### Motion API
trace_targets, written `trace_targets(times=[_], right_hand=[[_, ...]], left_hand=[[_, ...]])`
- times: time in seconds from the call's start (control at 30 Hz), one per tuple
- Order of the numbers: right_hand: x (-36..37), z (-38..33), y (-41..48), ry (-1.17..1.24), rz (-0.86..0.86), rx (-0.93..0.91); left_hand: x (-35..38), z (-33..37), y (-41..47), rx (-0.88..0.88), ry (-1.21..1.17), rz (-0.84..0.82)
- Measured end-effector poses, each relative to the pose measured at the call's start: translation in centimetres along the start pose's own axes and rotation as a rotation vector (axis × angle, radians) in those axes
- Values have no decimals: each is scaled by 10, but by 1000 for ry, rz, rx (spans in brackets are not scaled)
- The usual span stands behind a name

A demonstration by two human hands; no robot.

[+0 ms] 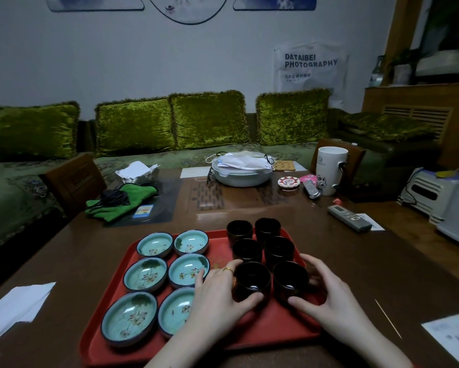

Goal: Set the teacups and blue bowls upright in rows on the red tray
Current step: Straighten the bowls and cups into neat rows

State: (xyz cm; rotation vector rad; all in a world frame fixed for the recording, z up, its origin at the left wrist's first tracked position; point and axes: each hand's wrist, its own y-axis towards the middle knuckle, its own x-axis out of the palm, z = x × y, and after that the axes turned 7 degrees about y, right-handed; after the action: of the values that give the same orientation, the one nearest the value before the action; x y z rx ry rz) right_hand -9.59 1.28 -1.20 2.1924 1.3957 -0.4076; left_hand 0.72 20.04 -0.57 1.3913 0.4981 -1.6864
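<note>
A red tray [276, 325] lies on the brown table near its front edge. Several blue bowls [145, 273] with flower patterns stand upright in two columns on its left half. Several dark teacups [278, 249] stand upright in two columns on its right half. My left hand [217, 296] wraps around the nearest left teacup [252, 280], thumb in front and fingers behind. Around the nearest right teacup [289, 278] curls my right hand [326, 298], in the same grip. Part of the nearest right bowl [174, 310] is hidden by my left wrist.
A grey remote [349, 217] lies beyond the tray to the right. A white mug [330, 170], a covered grey dish [243, 172] and a green cloth [119, 201] sit further back. White papers [16, 305] lie at the left and right front corners. A thin stick [387, 318] lies to the right.
</note>
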Motion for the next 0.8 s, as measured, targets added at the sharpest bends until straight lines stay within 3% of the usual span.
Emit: trace_targets(times=[0.8], right_hand=[[-2,0,10,14,-17,-26]], left_hand=[[-1,-1,6,9,-73,39]])
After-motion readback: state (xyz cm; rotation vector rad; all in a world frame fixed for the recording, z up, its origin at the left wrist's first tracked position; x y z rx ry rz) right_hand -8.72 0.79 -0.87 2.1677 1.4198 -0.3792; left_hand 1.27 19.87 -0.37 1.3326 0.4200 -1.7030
